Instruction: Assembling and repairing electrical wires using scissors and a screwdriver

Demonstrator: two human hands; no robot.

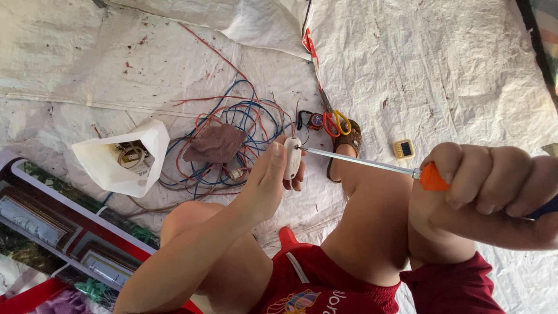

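Left hand (268, 174) grips white switch (292, 157); right hand (494, 186) fisted round screwdriver (372, 166); tangled wires (232, 125), scissors (336, 122) beyond

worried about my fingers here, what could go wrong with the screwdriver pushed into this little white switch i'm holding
The screwdriver tip meets the small white switch, which only the left hand supports in mid-air. If the tip slips, it could jab the fingers wrapped behind the switch. The shaft also passes over a bare knee, so a slip downward might hit it. The tangled wires nearby could snag.
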